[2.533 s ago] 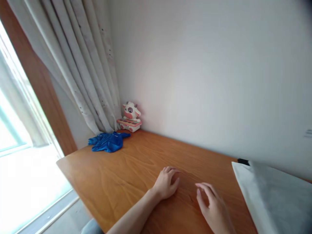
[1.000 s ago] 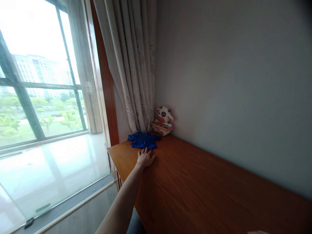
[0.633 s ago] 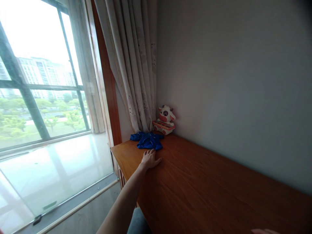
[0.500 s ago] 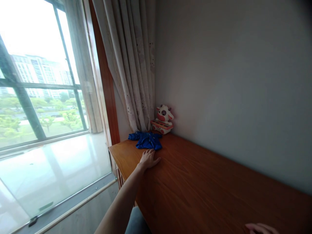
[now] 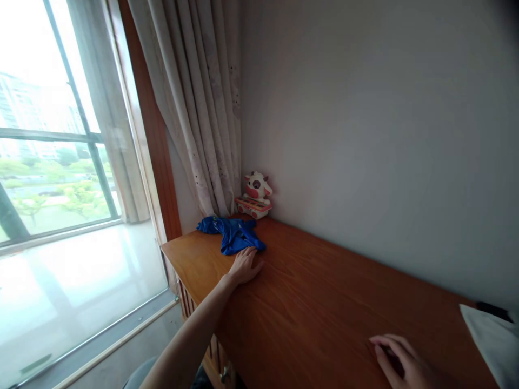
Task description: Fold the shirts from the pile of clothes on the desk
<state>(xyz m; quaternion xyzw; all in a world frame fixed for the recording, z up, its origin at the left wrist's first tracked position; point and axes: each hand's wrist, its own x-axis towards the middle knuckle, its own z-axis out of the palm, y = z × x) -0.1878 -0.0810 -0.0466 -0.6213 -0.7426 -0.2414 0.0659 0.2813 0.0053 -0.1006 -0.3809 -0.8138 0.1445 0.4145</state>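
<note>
While reaching far forward with the left hand point(image 5: 243, 266), touches the blue cloth point(image 5: 239, 237) on the tabletop point(image 5: 316, 281)

Lays the left fingertips at the near edge of the blue cloth, with the thumb spread to the right; cannot tell whether pinching the fabric or only pressing on it. Holds the hands well apart, with the right hand point(image 5: 399, 359) low over the near part of the tabletop, fingers curled and a gap between thumb and forefinger; cannot tell whether resting on the surface or raised just above it.

Has the blue cloth lying crumpled towards the far left end of the tabletop, with a bunched part trailing left. Just behind it, has a cow-shaped toy point(image 5: 257, 192) sitting upright near the wall point(image 5: 365, 135), white with a pink muzzle, with a small keyboard point(image 5: 253, 204) across its front. Beside the toy, has a pale curtain point(image 5: 198, 108) hanging in folds, and farther left a bright window point(image 5: 77, 162). At the right edge, beyond the right hand, has pale fabric point(image 5: 492, 335) on the tabletop, with a dark object point(image 5: 494, 310) just behind.
</note>
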